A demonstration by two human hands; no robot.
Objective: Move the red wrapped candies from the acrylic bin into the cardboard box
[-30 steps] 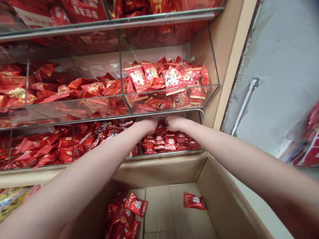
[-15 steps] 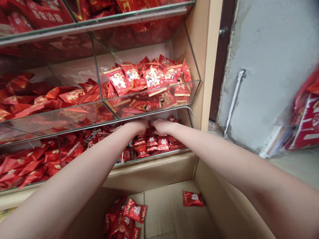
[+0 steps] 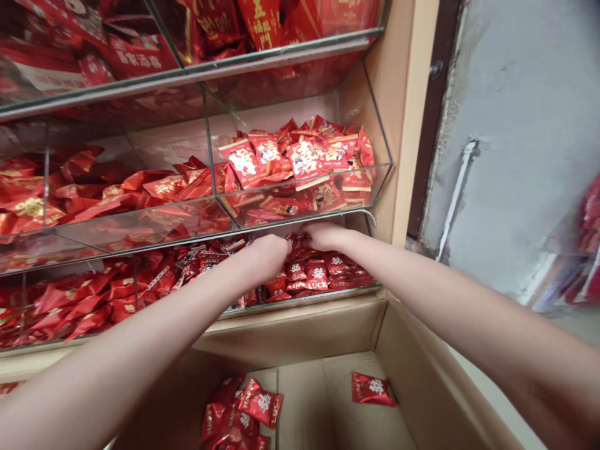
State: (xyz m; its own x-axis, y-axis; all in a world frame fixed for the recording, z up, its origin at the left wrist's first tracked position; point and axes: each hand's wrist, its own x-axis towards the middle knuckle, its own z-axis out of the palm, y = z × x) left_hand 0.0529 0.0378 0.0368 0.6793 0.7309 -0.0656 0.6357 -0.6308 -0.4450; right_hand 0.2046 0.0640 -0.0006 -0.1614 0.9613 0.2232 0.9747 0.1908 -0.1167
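Note:
Both my hands reach into the lowest right shelf bin, among small red candy packets (image 3: 317, 275) printed with white characters and "LUCK". My left hand (image 3: 272, 253) is bent over the left side of the pile, its fingers turned away and mostly hidden. Deeper in, under the shelf above, my right hand (image 3: 325, 236) has its fingers pointing down and left into the packets. A few red packets (image 3: 298, 245) lie between the two hands, touching or very close to the fingers. Whether either hand grips any of them is hidden.
Below the bin stands an open cardboard box (image 3: 304, 400) with a pile of red packets (image 3: 232, 419) at left and one lone packet (image 3: 373, 389) at right. The glass-fronted shelf above holds red-and-gold packets (image 3: 304, 159). A wooden side panel (image 3: 398, 125) borders the bins.
The view has shifted, so shelves and box sit farther right and lower. My hands have drawn slightly apart, and more red packets show between them. Packets in the box lie as before.

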